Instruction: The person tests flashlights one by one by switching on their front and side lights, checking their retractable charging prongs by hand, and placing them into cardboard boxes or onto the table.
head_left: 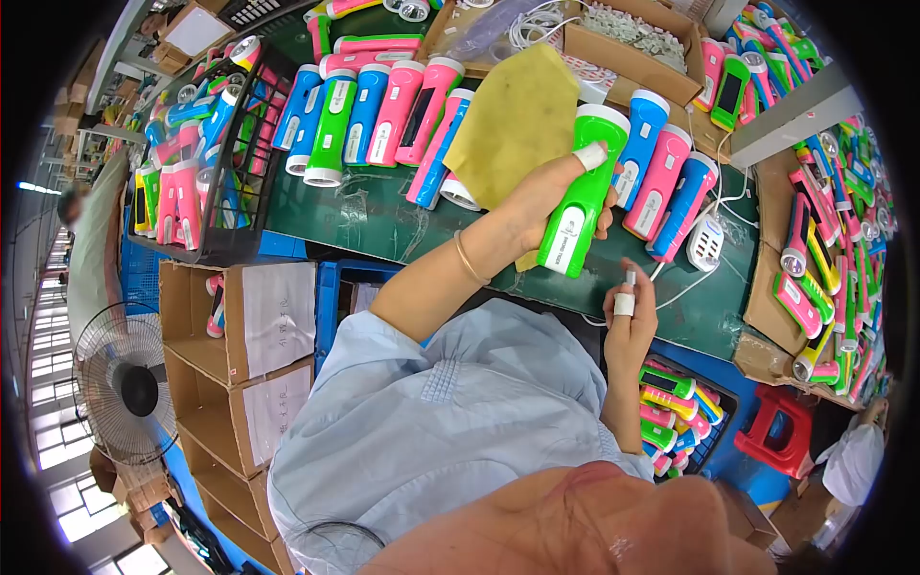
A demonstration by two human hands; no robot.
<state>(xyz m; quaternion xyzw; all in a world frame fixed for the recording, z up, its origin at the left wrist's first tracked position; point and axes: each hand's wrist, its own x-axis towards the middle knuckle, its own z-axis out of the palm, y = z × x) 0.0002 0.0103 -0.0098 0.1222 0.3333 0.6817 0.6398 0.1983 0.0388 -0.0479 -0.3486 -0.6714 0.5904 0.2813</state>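
In the head view, the left hand (pixel 537 201) is closed around a green flashlight (pixel 583 192), taped thumb on top and fingertips showing at its right side. It is held over the near part of the green desk (pixel 374 220), right of the middle, white head toward the far edge. The right hand (pixel 630 321) is at the near edge just beside it, fingers loosely parted, white tape on them.

At the left end of the desk, a black basket (pixel 216 251) holds pink, blue, green and yellow flashlights, piled up to its rim. Toward the far edge, an open cardboard box (pixel 618 75) contains many small pale parts, too small to make out. Along the right edge, a large carton (pixel 772 211) is heaped with flashlights in mixed colours. Below the near edge, to the right, a dark crate (pixel 719 433) holds another pile of flashlights. Below the left end, stacked cardboard compartments (pixel 233 331) carry paper sheets; a flashlight (pixel 217 305) is in the top compartment. A yellow cloth (pixel 513 125) lies between two groups of flashlights on the desk.
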